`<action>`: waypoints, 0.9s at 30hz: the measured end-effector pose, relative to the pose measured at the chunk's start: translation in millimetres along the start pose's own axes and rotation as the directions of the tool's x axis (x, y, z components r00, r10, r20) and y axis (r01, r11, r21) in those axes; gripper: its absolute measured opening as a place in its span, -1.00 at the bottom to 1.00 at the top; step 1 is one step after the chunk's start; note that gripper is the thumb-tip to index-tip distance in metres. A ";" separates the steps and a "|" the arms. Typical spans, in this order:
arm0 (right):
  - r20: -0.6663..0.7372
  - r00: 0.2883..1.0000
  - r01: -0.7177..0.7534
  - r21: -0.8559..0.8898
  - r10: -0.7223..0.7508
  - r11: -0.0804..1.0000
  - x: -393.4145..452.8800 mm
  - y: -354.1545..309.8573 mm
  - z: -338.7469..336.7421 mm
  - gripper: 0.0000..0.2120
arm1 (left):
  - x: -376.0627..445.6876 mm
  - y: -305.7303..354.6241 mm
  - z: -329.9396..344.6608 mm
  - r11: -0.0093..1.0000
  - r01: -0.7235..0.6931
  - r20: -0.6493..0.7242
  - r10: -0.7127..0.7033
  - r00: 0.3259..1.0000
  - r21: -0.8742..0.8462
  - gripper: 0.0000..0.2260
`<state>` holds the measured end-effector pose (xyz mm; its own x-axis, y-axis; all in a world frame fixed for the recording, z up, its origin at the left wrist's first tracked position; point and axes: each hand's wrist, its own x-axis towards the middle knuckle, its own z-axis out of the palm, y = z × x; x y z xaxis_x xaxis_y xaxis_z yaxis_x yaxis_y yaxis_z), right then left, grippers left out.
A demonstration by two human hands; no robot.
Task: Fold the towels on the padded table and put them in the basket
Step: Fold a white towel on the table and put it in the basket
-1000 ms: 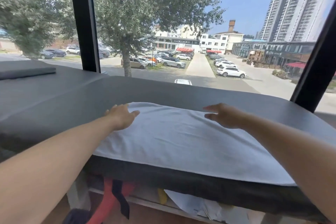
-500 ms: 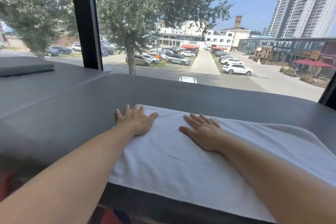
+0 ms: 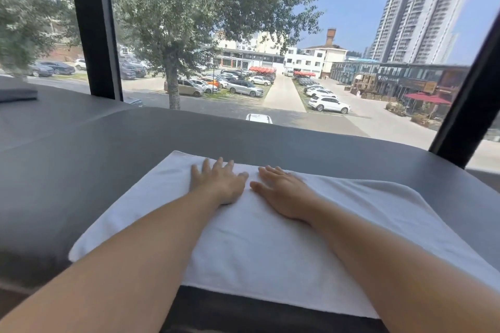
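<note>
White towel (image 3: 243, 246) overhangs the padded table's (image 3: 81, 159) near edge; both hands (image 3: 219, 184) (image 3: 281, 194) press it, fingers (image 3: 207, 167) spread flat.

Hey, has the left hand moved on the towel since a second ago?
Yes. The left hand has slid rightward from the towel's far left corner toward its middle, and now lies flat beside the right hand.

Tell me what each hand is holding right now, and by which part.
Nothing is held. The left hand and right hand lie flat, fingers straight, on the white towel.
</note>
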<state>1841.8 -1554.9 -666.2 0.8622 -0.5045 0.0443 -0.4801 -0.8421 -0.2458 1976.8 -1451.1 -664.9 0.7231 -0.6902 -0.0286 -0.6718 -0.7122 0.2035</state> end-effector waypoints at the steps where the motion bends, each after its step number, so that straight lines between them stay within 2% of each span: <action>1: 0.001 1.000 -0.021 -0.020 0.021 1.000 -5.2 12.6 -5.7 -0.35 | 0.3 -2.8 4.4 1.000 0.021 -0.002 -0.021 1.000 0.015 -0.37; 5: 0.015 0.986 -0.165 -0.056 0.166 0.985 -39.1 94.6 -34.4 -0.38 | 2.3 -5.4 7.3 0.999 0.039 0.001 -0.039 0.999 0.027 -0.32; 10: -0.005 0.922 -0.387 -0.084 0.388 0.918 -88.6 203.1 -62.7 -0.36 | 2.0 -2.2 6.0 0.997 0.066 0.025 -0.067 0.997 0.038 -0.31; 14: 0.001 0.903 -0.427 -0.084 0.429 0.900 -96.5 223.4 -62.4 -0.36 | -1.5 0.9 2.2 0.992 0.105 0.053 -0.109 0.993 0.068 -0.32; 17: -0.008 0.901 -0.431 -0.103 0.433 0.896 -95.3 220.7 -60.5 -0.36 | -11.3 22.0 -5.6 0.987 0.131 -0.039 -0.128 0.991 0.097 -0.45; 19: 0.010 0.896 -0.440 -0.100 0.444 0.892 -94.7 220.6 -60.2 -0.36 | -24.4 63.0 -7.8 0.999 0.016 -0.116 -0.012 0.993 0.031 -0.50; 21: 0.080 0.898 -0.426 -0.097 0.434 0.900 -93.9 221.4 -66.9 -0.33 | -54.2 117.8 -5.4 0.973 -0.221 -0.141 0.210 0.967 -0.070 -0.52; 22: 0.127 0.900 -0.407 -0.092 0.417 0.909 -94.6 223.2 -73.4 -0.33 | -73.4 146.2 -1.1 0.928 -0.360 -0.143 0.345 0.927 -0.096 -0.56; 25: 0.217 0.906 -0.355 -0.080 0.364 0.931 -100.7 235.3 -92.2 -0.38 | -138.7 217.1 22.1 0.723 -0.684 -0.025 0.685 0.728 -0.100 -0.49; 27: 0.200 0.911 -0.352 -0.075 0.360 0.933 -105.9 244.1 -92.0 -0.40 | -179.1 245.7 45.7 0.581 -0.811 0.057 0.814 0.578 -0.062 -0.40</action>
<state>1618.4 -1724.6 -641.8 0.6455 -0.7244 -0.2421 -0.7633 -0.6228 -0.1718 1674.9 -1508.3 -654.4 -0.1377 -0.9861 0.0932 -0.9672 0.1541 0.2020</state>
